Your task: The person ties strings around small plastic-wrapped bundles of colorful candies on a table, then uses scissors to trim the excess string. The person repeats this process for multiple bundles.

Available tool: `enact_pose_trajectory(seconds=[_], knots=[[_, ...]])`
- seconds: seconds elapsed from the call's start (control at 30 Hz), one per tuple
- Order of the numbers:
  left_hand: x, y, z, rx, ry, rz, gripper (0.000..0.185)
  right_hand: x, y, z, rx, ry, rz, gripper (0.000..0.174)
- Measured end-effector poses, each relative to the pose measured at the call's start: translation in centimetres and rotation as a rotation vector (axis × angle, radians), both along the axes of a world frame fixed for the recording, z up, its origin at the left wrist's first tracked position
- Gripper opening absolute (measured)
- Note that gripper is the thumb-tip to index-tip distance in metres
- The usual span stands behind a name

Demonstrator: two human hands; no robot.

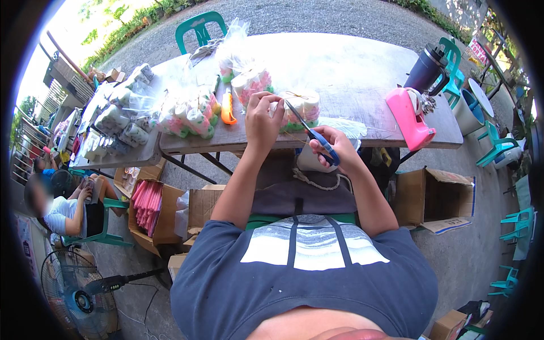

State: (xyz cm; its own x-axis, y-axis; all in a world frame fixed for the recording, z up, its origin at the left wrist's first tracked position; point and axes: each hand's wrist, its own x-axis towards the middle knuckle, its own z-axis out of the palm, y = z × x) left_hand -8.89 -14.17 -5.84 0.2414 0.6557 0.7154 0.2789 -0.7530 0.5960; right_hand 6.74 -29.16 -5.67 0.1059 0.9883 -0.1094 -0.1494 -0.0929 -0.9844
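Observation:
My right hand [340,146] grips blue-handled scissors [316,138], their blades pointing up and left toward my left hand's fingertips. With thumb and fingers pinched together, my left hand [264,117] appears to hold a thin end of gold cord, though the cord is hard to see there. Just beyond is a bundle of white cylinders with pink and green floral decoration [312,111], with a gold cord bow [296,96] on top. My left hand partly hides this bundle. A loose strand of cord [297,138] hangs near the scissors.
Bagged floral bundles [187,117] and an orange-handled cutter [228,108] lie left on the table [348,59]. A pink tape dispenser [408,119] and dark tumbler [427,70] stand right. Cardboard boxes [410,197] flank me. A seated person [70,212] and fan [80,297] are left.

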Motion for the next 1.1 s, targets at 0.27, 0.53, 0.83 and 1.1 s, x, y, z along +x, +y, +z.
enact_pose_trajectory(seconds=[0.27,0.53,0.83,1.1], knots=[[0.0,-0.2,0.2,0.109,0.055,0.012,0.011,6.7,-1.0,-2.4,0.112,-0.967,-0.893,0.040],[0.3,0.1,-0.2,0.025,0.059,-0.016,0.011,14.4,-0.4,-1.6,-0.353,-1.708,-0.648,0.030],[0.1,0.2,0.0,0.104,0.106,0.018,0.010,3.5,6.7,0.6,0.572,-0.801,-0.446,0.020],[0.0,0.2,-0.1,0.146,0.101,0.018,0.011,3.5,7.7,0.0,0.514,-0.676,-0.464,0.016]])
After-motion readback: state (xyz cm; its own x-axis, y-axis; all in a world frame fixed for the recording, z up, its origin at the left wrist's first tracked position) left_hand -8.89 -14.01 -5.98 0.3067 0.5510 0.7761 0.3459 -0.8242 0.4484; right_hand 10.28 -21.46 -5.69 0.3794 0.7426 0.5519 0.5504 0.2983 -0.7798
